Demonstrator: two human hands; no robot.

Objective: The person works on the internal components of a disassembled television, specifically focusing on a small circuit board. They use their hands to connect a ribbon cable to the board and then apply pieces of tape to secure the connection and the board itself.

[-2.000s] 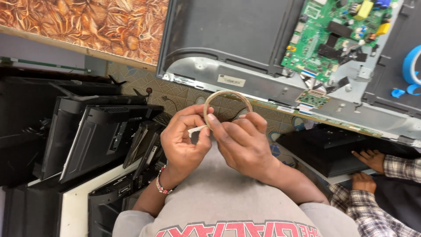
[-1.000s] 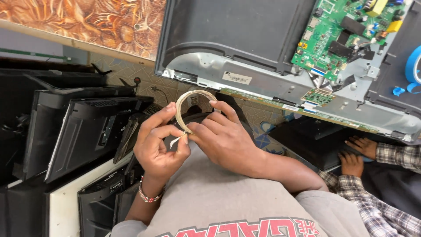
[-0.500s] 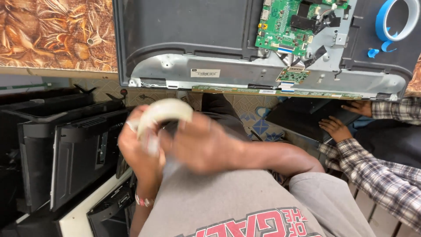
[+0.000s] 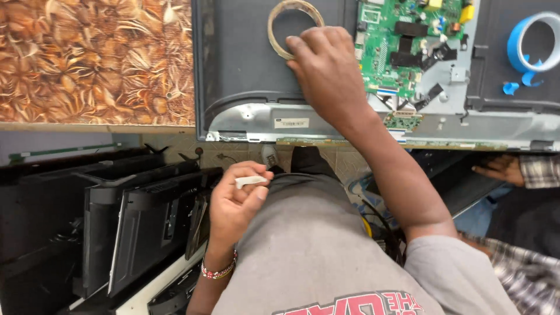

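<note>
- The right hand (image 4: 329,73) has left the left hand (image 4: 236,201) and reached to the top centre of the frame.
- The tape roll (image 4: 290,26) now rests on the dark panel (image 4: 239,64), no longer held before the chest.
- The left hand now pinches 1 torn tape strip (image 4: 249,181).

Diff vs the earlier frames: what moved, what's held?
The right hand carried the beige tape roll from the lap up onto the dark opened TV back, fingers touching it. The left hand stayed at the lap, pinching a small white tape strip. Blue tape roll unmoved.
</note>
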